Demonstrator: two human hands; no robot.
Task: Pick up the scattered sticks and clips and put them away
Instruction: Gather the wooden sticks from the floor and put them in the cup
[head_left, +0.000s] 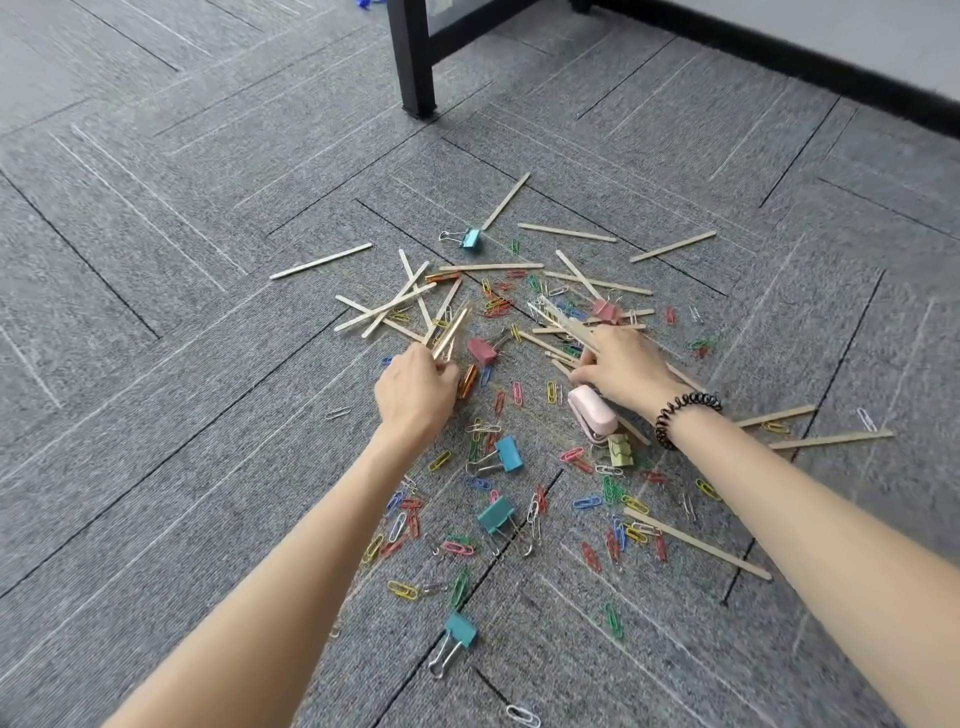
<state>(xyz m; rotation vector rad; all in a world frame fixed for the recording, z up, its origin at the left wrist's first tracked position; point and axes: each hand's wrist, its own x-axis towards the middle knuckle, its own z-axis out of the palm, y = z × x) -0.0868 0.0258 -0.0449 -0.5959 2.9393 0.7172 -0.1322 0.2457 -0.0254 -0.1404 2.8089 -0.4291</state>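
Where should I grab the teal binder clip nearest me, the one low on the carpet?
Pinch the teal body of the binder clip from above across its flat sides. Its wire handles lie flat, trailing down-left on the carpet, so they're probably harder to pinch.

1. Grey carpet floor (182, 312) carries the scatter
2. Wooden sticks (321, 261) lie mostly far and right
3. Coloured paper clips (402, 590) spread through the middle and near
4. Teal binder clips (460, 630), a pink stapler (592, 413) lie among them
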